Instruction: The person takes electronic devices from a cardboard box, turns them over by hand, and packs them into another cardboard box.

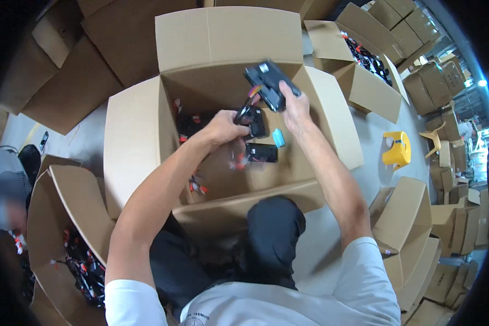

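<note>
Down in front of the person stands a large open cardboard box, its flaps spread out, and both hands are over its inside. Left hand is clenched on a small black module with red and dark wires at its end, holding it just above the box bottom. Right hand is raised higher, near the back wall of the box, and its grip is closed around a second black module, which is tilted. On the box bottom, just under the hands, a third black module lies flat, and a small light blue piece lies beside it. More black parts with red wires are in another open box at the left, and a yellow plastic stool stands on the floor at the right
</note>
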`<state>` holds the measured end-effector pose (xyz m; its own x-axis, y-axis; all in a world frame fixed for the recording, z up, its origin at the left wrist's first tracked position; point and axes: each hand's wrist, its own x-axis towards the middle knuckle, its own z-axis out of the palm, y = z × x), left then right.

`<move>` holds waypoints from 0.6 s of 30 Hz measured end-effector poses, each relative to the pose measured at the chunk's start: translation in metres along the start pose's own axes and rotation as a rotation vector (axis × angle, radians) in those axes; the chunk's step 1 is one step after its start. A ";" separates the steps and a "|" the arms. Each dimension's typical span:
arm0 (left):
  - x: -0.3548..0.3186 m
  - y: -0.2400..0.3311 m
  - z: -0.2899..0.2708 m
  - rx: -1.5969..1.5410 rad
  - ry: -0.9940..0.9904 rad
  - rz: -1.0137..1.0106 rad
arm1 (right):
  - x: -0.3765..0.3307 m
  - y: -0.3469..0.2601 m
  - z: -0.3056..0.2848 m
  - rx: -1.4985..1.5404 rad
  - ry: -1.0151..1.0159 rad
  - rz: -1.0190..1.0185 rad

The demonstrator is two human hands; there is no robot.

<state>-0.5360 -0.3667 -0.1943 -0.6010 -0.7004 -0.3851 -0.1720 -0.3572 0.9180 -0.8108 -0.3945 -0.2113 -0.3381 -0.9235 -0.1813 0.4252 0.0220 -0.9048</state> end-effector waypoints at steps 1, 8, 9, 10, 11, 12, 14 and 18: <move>0.030 -0.012 -0.024 0.341 0.068 -0.085 | 0.031 0.037 -0.028 -0.023 0.120 0.067; 0.211 -0.109 -0.089 1.222 0.397 0.247 | 0.179 0.239 -0.131 -0.300 0.394 0.289; 0.231 -0.116 -0.083 1.233 0.413 0.285 | 0.190 0.261 -0.145 -0.288 0.411 0.320; 0.249 -0.131 -0.074 1.352 0.500 0.429 | 0.197 0.281 -0.162 -0.286 0.424 0.353; 0.268 -0.138 -0.066 1.462 0.585 0.596 | 0.207 0.293 -0.180 -0.283 0.449 0.370; 0.282 -0.149 -0.057 1.478 0.504 0.715 | 0.216 0.303 -0.199 -0.281 0.478 0.384; 0.298 -0.198 -0.013 1.476 0.227 0.805 | 0.224 0.324 -0.238 -0.275 0.526 0.425; 0.297 -0.357 0.018 1.630 -0.061 0.537 | 0.243 0.379 -0.211 -0.086 0.520 0.512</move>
<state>-0.6673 -0.4357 -0.6343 -0.8722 -0.4857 -0.0575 -0.4890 0.8677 0.0889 -0.9093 -0.5296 -0.6795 -0.4787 -0.4887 -0.7294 0.5766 0.4515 -0.6810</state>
